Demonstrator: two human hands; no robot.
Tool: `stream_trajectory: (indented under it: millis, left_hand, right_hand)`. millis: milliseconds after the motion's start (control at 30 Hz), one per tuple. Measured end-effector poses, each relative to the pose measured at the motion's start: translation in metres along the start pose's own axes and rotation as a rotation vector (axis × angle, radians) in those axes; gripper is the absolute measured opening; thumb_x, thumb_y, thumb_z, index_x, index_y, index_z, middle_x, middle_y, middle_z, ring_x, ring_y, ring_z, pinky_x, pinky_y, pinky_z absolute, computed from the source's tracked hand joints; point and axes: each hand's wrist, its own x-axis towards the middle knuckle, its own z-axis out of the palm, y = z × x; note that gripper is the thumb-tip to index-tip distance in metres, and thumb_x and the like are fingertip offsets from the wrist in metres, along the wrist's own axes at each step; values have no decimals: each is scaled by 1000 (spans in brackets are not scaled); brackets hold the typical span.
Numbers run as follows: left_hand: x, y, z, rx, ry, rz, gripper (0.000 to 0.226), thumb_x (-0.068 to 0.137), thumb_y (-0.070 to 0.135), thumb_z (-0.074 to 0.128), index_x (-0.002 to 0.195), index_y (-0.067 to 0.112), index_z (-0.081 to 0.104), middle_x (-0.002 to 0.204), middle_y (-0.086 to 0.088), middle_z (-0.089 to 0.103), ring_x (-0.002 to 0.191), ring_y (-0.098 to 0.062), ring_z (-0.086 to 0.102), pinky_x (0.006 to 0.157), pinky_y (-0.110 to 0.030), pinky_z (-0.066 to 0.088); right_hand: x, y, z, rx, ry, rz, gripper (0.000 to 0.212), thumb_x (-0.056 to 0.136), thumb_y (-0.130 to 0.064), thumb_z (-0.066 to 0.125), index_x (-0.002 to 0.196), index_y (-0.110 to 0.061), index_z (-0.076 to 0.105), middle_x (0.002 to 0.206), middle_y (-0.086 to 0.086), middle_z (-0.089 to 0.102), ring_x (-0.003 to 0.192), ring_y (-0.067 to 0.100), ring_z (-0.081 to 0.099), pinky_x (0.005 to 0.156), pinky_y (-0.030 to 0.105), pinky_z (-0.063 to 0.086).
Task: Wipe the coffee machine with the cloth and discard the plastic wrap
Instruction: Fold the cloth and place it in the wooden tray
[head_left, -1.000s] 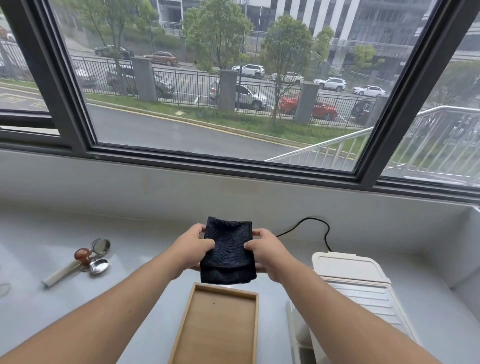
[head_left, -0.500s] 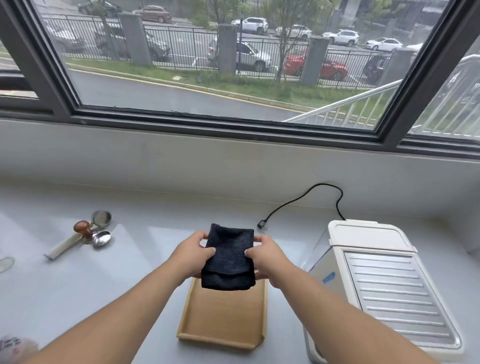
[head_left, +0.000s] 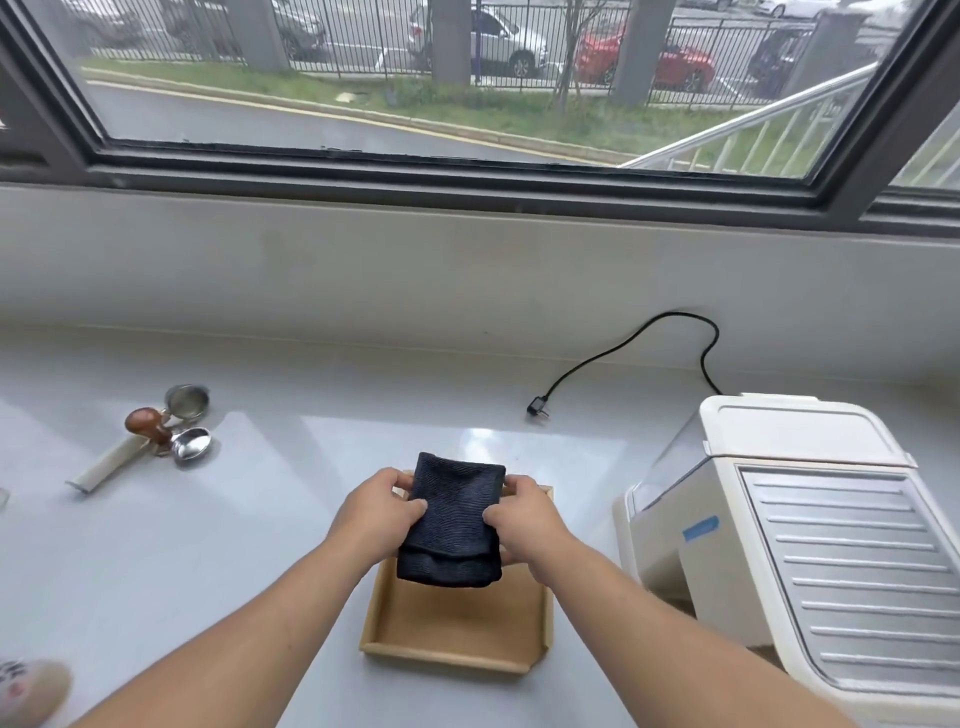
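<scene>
Folded dark knitted cloth (head_left: 451, 522) is pinched at its sides by left hand (head_left: 378, 512) and right hand (head_left: 524, 522); white ribbed-top coffee machine (head_left: 810, 561) lies rightward, nearer the right hand

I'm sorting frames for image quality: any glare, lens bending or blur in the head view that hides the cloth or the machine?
Head view: window daylight puts pale glare patches on the counter behind the cloth; wide-angle bending bows the window frame and tilts the coffee machine; cloth, left hand and right hand are sharp, with slight softness at the frame's edges.
</scene>
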Motion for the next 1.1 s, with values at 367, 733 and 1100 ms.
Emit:
stream_trajectory:
  millis: [367, 733, 1100]
  left_hand:
    - [18, -29, 10, 92, 27, -29, 11, 84, 32, 74, 89, 32, 64, 80, 2, 74, 75, -25, 74, 73, -49, 64]
    - [20, -35, 20, 255, 95, -12, 16, 86, 37, 72, 98, 33, 63, 94, 6, 74, 86, -19, 70, 79, -35, 57]
    - [9, -28, 13, 266, 120, -19, 24, 87, 37, 68, 109, 32, 58, 95, 8, 71, 87, -15, 68, 78, -35, 56]
  right_hand:
    - [24, 20, 15, -127, 22, 3, 58, 88, -5, 57, 142, -19, 45, 108, 4, 72, 104, 28, 71, 86, 53, 63]
    - [28, 31, 15, -169, 14, 22, 63, 95, -3, 58, 151, -24, 38, 106, -5, 65, 88, 22, 72, 51, 37, 63]
    - [29, 32, 9, -118, 28, 52, 47, 92, -4, 54, 132, -28, 50, 82, 4, 66, 51, 17, 56, 46, 28, 50]
